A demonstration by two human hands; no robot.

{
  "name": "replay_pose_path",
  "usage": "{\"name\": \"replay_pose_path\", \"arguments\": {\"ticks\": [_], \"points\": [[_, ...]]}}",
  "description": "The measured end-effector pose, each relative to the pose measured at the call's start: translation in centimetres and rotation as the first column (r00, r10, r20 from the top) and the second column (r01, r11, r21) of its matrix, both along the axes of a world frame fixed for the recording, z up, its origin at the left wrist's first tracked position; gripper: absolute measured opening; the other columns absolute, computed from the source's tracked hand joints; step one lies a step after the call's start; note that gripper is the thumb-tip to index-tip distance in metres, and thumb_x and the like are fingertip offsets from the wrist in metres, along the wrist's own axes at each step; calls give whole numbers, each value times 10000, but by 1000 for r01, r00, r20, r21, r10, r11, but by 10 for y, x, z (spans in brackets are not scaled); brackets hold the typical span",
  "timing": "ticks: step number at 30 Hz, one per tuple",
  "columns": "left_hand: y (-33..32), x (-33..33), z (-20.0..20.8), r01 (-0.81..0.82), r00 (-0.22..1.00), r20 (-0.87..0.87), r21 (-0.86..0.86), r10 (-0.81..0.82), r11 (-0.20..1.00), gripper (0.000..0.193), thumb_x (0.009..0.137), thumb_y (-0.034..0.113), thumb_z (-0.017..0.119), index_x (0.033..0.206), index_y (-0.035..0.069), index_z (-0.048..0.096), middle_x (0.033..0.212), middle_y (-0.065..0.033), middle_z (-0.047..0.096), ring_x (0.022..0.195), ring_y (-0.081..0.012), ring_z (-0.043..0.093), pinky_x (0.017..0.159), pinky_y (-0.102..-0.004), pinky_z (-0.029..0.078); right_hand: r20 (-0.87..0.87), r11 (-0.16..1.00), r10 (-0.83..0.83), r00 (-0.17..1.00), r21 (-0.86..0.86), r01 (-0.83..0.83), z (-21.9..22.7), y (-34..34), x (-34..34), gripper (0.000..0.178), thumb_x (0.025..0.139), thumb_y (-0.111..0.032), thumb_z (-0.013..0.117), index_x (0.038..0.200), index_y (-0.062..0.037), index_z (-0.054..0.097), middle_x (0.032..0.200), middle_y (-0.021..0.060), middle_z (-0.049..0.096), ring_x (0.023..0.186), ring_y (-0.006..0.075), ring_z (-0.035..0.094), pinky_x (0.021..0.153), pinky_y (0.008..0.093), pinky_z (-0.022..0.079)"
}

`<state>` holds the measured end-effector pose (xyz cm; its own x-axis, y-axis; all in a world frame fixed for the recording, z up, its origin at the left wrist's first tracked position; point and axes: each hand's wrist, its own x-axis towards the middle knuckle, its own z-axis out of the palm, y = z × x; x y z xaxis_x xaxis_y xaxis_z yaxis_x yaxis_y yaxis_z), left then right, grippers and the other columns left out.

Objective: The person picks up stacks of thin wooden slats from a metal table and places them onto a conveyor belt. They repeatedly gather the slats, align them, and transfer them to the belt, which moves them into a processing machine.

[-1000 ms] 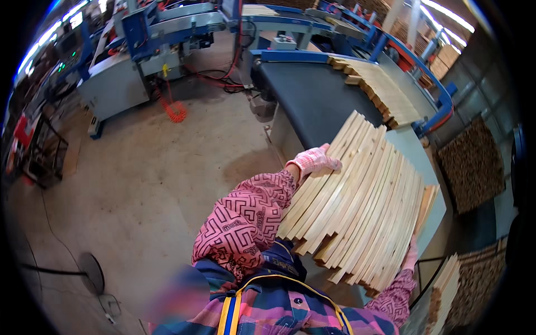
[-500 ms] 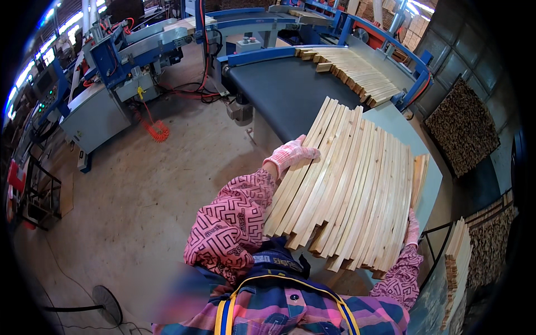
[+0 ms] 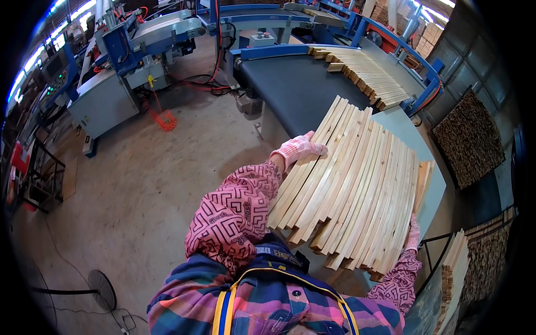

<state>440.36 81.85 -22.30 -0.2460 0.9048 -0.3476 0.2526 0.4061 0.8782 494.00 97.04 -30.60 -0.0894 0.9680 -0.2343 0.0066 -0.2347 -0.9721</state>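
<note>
A broad row of pale wooden strips (image 3: 349, 184) is held in front of me, the strips side by side with uneven near ends. My left hand (image 3: 298, 149), in a pink-and-white glove, grips the row's left edge, thumb over the top and the other fingers hidden beneath. At the right edge my right hand (image 3: 413, 231), gloved too, presses against the outer strips; most of its fingers are hidden by the wood. Beyond the right edge a few more strips (image 3: 424, 181) show over the pale tabletop (image 3: 430, 204).
Ahead, a dark conveyor belt (image 3: 285, 84) carries another row of wooden strips (image 3: 371, 72) beside a blue frame. A grey machine cabinet (image 3: 109, 106) stands left. Stacked wood (image 3: 469, 139) is at right, with more strips (image 3: 453, 273) below. A round black base (image 3: 102, 290) rests on the floor.
The view has shifted slightly, so the conveyor and machines appear a little further right and higher. Both hands keep their hold on the row of strips.
</note>
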Motion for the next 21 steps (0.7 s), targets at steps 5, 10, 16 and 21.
{"name": "replay_pose_path", "arguments": {"ticks": [5, 10, 16, 21], "points": [[7, -3, -1, 11, 1000, 7, -31, -11, 999, 1006, 738, 467, 706, 1529, 65, 232, 1306, -164, 582, 1211, -262, 536, 1003, -304, 404, -55, 999, 25, 998, -32, -27, 3, -4, -5, 554, 927, -451, 596, 1271, -18, 569, 1131, 119, 651, 978, 242, 647, 842, 365, 536], [5, 2, 3, -33, 999, -25, -64, 31, 997, 1022, 713, 474, 719, 1521, 59, 250, 1381, -165, 526, 1256, -271, 510, 1013, -312, 404, -26, 998, -37, 999, -42, 36, -10, 7, 7, 515, 926, -435, 609, 1223, -14, 609, 1099, 100, 667, 948, 216, 641, 825, 352, 527], [18, -3, -24, -34, 999, 3, -28, 34, 999, 1015, 727, 523, 710, 1516, 64, 265, 1408, -166, 502, 1294, -278, 478, 1054, -323, 365, 28, 997, -73, 997, -24, 74, -12, 11, 7, 480, 935, -401, 612, 1221, -16, 621, 1104, 76, 667, 949, 189, 625, 842, 340, 509], [24, -5, -39, -50, 996, 80, 16, 49, 999, 992, 735, 506, 703, 1519, 83, 268, 1412, -163, 499, 1312, -281, 460, 1072, -328, 347, 77, 991, -74, 994, -105, 82, -5, 5, 4, 532, 911, -444, 629, 1236, -22, 618, 1141, 86, 659, 979, 197, 623, 882, 327, 489]]}}
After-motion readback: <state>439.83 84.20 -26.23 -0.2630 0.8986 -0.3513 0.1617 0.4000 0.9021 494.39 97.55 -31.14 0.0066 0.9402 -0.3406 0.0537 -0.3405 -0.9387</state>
